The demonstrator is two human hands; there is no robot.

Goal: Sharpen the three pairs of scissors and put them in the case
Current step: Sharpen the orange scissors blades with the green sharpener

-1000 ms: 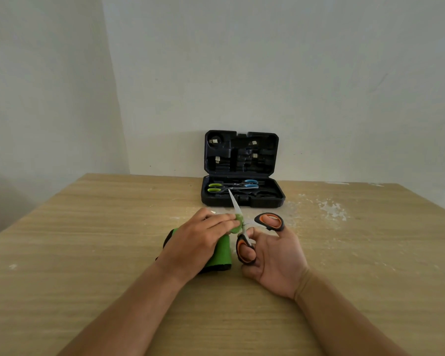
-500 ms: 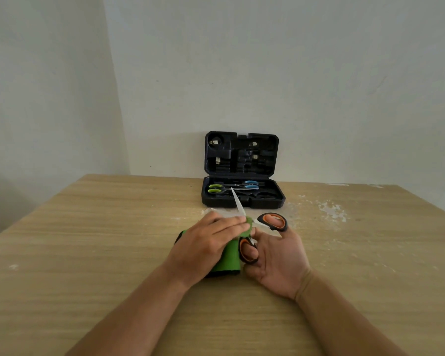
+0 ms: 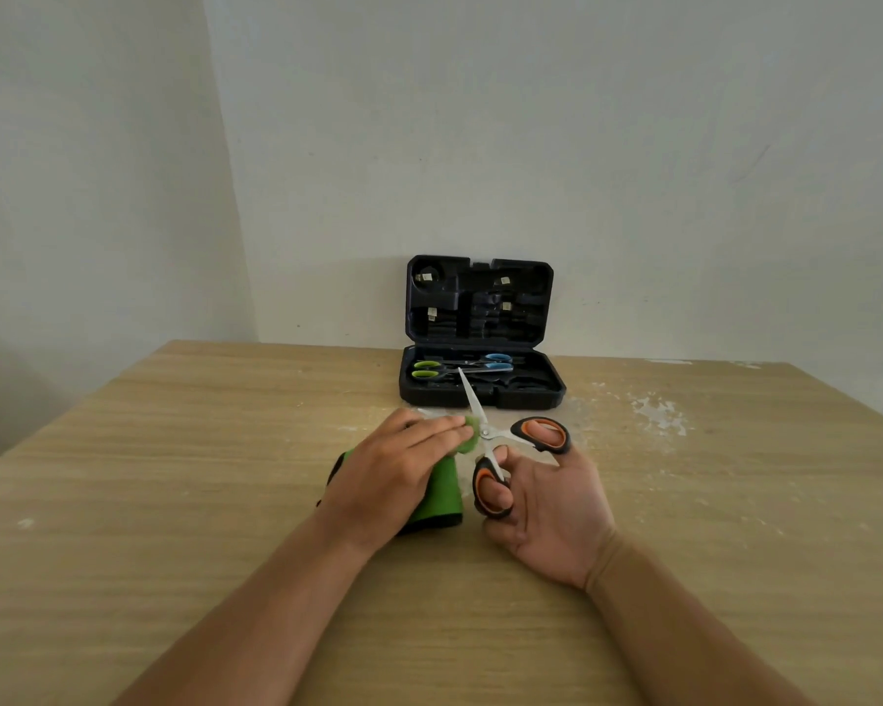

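Open case (image 3: 480,394) stands beyond bare table (image 3: 174,476).

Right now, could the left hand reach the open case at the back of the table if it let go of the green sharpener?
Probably yes. The left hand rests on the green sharpener, and bare table lies between it and the open case. Only the orange scissors' raised blade points that way.

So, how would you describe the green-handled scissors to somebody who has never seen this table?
Find the black case standing open at the far edge of the table. Two pairs of scissors lie in its lower half; the green-handled scissors have their handles at the left end, while the other pair has blue handles at the right.
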